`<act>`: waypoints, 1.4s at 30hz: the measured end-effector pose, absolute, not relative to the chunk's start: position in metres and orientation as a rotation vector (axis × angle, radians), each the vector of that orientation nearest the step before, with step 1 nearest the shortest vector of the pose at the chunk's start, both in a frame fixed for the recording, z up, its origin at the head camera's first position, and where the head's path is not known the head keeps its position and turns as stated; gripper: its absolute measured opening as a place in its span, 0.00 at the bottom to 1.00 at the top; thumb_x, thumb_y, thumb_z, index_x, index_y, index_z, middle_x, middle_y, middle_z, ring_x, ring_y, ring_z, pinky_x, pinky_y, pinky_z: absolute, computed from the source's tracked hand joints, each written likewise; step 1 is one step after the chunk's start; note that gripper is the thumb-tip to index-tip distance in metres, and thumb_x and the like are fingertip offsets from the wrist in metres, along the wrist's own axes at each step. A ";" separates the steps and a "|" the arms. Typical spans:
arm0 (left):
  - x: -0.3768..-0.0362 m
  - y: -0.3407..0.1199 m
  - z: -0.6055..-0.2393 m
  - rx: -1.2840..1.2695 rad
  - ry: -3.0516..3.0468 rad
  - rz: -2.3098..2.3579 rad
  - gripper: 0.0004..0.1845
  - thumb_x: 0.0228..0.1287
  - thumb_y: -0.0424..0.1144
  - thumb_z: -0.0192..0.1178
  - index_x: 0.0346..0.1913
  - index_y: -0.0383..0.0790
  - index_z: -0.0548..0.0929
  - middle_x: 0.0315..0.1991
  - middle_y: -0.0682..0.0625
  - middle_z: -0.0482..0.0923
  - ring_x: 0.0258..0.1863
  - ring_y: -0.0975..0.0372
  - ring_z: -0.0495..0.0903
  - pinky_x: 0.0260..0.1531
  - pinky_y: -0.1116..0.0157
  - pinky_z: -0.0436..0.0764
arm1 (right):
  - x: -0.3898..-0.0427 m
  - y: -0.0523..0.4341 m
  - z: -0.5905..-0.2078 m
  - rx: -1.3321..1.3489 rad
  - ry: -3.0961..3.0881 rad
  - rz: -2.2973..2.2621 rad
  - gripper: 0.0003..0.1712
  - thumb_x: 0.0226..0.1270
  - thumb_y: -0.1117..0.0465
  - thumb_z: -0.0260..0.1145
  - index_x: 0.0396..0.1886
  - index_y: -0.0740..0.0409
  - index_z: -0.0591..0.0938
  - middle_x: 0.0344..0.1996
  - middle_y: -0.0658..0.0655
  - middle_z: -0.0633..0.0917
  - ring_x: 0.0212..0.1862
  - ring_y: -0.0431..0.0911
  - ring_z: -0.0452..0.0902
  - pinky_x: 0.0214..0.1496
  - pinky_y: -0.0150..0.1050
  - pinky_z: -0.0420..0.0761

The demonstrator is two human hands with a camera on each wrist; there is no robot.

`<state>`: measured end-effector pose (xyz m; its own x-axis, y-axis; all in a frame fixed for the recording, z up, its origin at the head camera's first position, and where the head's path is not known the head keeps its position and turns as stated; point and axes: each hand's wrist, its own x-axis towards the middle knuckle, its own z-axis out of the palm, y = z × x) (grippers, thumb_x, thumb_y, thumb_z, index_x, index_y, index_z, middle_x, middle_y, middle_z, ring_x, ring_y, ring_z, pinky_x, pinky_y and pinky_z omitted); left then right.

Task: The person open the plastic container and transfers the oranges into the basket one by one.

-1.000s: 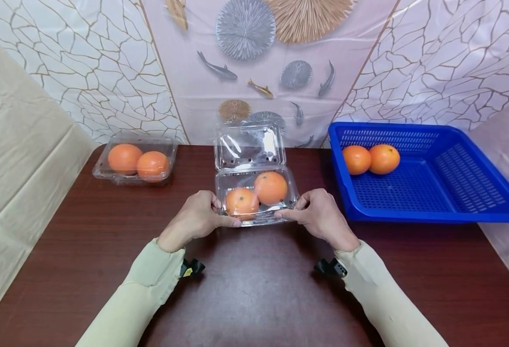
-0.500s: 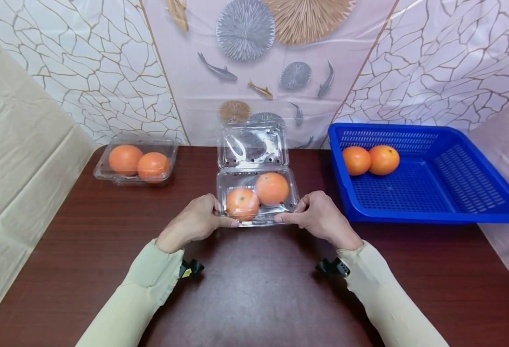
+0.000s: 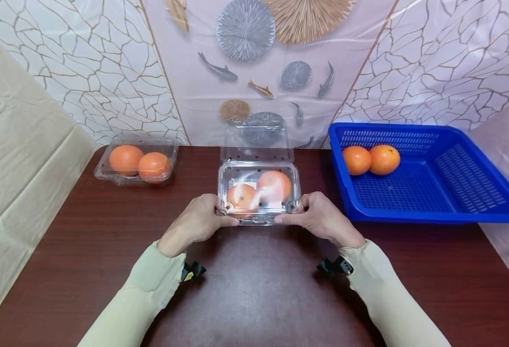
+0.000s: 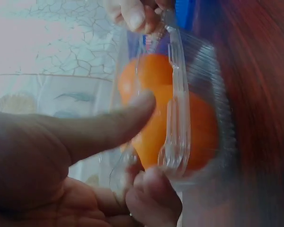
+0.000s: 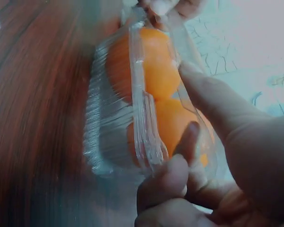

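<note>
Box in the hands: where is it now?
In the head view, the held box is at centre, between the left hand and right hand, left of the blue basket.

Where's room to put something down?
Bare table lies between the left sleeve and right sleeve, and in front of the left box. The blue basket has room inside, at right. The middle's crowded: the left hand and right hand hold a clear box there.

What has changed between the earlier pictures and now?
The middle clear clamshell has shifted slightly right and squared up to the head camera. Glare now crosses its oranges, while reflections on the rear panel faded. Unchanged: the grip of left hand and right hand, the left clear clamshell, the blue basket.
</note>
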<state>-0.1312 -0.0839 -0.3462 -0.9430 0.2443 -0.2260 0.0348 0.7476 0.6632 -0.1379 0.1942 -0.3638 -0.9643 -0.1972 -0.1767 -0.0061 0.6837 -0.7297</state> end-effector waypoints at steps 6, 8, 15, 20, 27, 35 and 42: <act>-0.134 -0.091 -0.347 0.176 2.564 1.070 0.18 0.61 0.51 0.73 0.28 0.41 0.80 0.23 0.54 0.73 0.26 0.62 0.71 0.28 0.67 0.71 | -0.140 0.197 -0.364 -0.149 2.634 -1.134 0.31 0.53 0.37 0.79 0.17 0.58 0.80 0.16 0.44 0.70 0.28 0.45 0.69 0.28 0.34 0.67; -0.135 -0.094 -0.346 0.168 2.555 1.061 0.19 0.61 0.54 0.72 0.30 0.41 0.81 0.27 0.52 0.76 0.28 0.61 0.73 0.30 0.67 0.72 | -0.140 0.198 -0.364 -0.157 2.629 -1.129 0.32 0.55 0.36 0.77 0.18 0.60 0.81 0.16 0.44 0.70 0.28 0.45 0.69 0.27 0.34 0.66; -0.137 -0.102 -0.345 0.180 2.558 1.052 0.20 0.60 0.54 0.73 0.37 0.41 0.81 0.28 0.51 0.77 0.29 0.60 0.75 0.32 0.66 0.74 | -0.139 0.198 -0.361 -0.170 2.643 -1.100 0.32 0.60 0.35 0.73 0.19 0.59 0.81 0.17 0.45 0.71 0.28 0.46 0.69 0.28 0.34 0.66; -0.138 -0.106 -0.342 0.164 2.577 1.117 0.17 0.62 0.48 0.72 0.40 0.40 0.81 0.29 0.50 0.77 0.29 0.59 0.73 0.30 0.65 0.73 | -0.140 0.200 -0.357 -0.182 2.696 -1.100 0.30 0.63 0.35 0.72 0.21 0.57 0.79 0.17 0.46 0.70 0.29 0.47 0.71 0.31 0.36 0.68; -0.139 -0.105 -0.339 0.158 2.621 1.166 0.16 0.71 0.50 0.64 0.41 0.39 0.79 0.31 0.48 0.75 0.29 0.58 0.73 0.29 0.65 0.72 | -0.143 0.200 -0.355 -0.159 2.708 -1.202 0.28 0.72 0.40 0.65 0.27 0.60 0.79 0.18 0.48 0.69 0.26 0.48 0.68 0.25 0.35 0.64; -0.141 -0.103 -0.343 0.142 2.689 1.150 0.15 0.72 0.50 0.62 0.41 0.39 0.80 0.32 0.48 0.76 0.30 0.58 0.74 0.33 0.65 0.72 | -0.144 0.200 -0.355 -0.145 2.625 -1.345 0.28 0.81 0.42 0.54 0.35 0.64 0.79 0.26 0.55 0.77 0.26 0.47 0.72 0.27 0.33 0.72; -0.143 -0.105 -0.347 0.093 2.685 1.110 0.15 0.72 0.47 0.63 0.47 0.38 0.77 0.35 0.47 0.78 0.35 0.56 0.77 0.37 0.65 0.73 | -0.145 0.199 -0.357 -0.177 2.692 -1.223 0.25 0.74 0.39 0.62 0.33 0.57 0.79 0.22 0.53 0.77 0.26 0.48 0.72 0.26 0.35 0.71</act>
